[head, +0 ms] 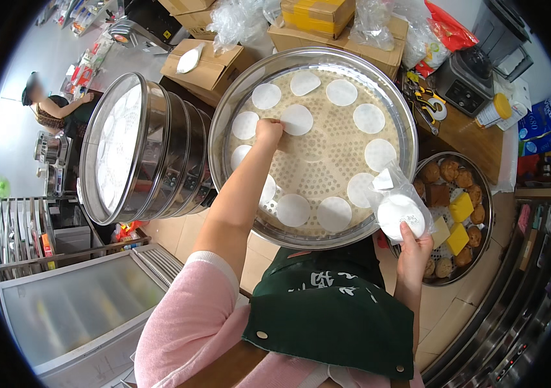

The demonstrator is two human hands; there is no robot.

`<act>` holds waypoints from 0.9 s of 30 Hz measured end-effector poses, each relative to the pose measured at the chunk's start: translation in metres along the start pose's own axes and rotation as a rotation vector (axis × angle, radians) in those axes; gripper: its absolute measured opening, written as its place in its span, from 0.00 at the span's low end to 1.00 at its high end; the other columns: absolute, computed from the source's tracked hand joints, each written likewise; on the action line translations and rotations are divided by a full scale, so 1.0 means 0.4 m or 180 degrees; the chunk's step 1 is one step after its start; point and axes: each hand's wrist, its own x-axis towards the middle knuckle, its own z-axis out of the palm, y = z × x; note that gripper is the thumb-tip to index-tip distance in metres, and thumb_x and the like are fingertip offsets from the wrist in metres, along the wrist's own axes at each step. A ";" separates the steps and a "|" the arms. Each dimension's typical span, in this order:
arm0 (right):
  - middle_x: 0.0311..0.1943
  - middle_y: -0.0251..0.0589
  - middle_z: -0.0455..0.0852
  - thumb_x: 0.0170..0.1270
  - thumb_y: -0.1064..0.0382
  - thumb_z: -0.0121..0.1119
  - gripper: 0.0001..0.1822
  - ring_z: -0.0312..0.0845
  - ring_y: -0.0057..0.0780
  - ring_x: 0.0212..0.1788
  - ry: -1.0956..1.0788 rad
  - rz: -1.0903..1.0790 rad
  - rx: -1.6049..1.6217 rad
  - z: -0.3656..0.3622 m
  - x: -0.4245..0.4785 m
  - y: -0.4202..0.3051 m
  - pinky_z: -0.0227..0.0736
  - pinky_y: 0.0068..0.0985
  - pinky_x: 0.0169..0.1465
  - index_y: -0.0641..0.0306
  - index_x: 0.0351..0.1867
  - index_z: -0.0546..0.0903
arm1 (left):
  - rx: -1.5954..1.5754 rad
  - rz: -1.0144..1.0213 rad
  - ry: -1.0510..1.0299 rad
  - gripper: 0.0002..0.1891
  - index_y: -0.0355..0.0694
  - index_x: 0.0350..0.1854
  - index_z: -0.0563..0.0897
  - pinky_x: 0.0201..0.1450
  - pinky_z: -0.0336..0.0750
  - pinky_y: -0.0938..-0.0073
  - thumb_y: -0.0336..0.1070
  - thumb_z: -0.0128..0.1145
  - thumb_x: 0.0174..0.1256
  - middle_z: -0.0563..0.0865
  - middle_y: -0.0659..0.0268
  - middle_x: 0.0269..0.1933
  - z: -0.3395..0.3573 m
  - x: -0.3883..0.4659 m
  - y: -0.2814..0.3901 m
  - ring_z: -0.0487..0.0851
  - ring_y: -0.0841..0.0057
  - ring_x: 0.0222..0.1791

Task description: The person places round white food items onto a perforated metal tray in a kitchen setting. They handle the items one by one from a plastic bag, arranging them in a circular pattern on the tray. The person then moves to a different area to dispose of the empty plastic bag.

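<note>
A large round metal steamer tray [405,131] lies before me, its perforated floor covered by a beige mesh mat [338,160]. Round white paper liners form a ring around the mat. My left hand [269,131] pinches the edge of one paper liner [297,120] inside that ring, towards the upper left. Over the tray's lower right rim, my right hand [415,250] grips a clear plastic bag [404,186] holding a stack of white paper liners [399,217]. The bag partly covers the tray's edge, and my left forearm hides some liners on the left.
At left stands a stack of steamer tiers [159,150] with liners in its top. Buns and yellow cakes fill another tray [486,233] at right. Behind are cardboard boxes [210,65], a blender [469,77] and pliers [423,109]. A person [54,109] is far left.
</note>
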 end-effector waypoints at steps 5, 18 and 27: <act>0.43 0.41 0.79 0.55 0.73 0.57 0.16 0.75 0.25 0.44 0.0011 0.0009 0.0059 0.005 0.000 0.000 0.68 0.22 0.49 0.73 0.46 0.74 | -0.0345 0.1239 0.0505 0.06 0.32 0.32 0.81 0.35 0.73 0.74 0.27 0.55 0.54 0.84 0.58 0.32 -0.002 -0.151 0.087 0.81 0.71 0.30; 0.44 0.41 0.79 0.55 0.76 0.56 0.17 0.74 0.23 0.44 -0.0259 -0.0066 0.0253 0.059 0.006 -0.001 0.67 0.20 0.49 0.74 0.48 0.73 | -0.0195 0.2191 -0.2937 0.04 0.32 0.31 0.81 0.35 0.71 0.81 0.25 0.59 0.53 0.82 0.66 0.28 0.037 -0.520 0.172 0.77 0.83 0.30; 0.42 0.41 0.79 0.55 0.75 0.56 0.16 0.75 0.23 0.44 -0.0076 -0.0153 0.0191 0.028 -0.004 0.018 0.67 0.20 0.49 0.73 0.47 0.74 | -0.0862 0.1126 -0.2407 0.03 0.35 0.26 0.81 0.24 0.67 0.86 0.28 0.61 0.52 0.80 0.71 0.24 0.061 -0.491 0.135 0.72 0.88 0.22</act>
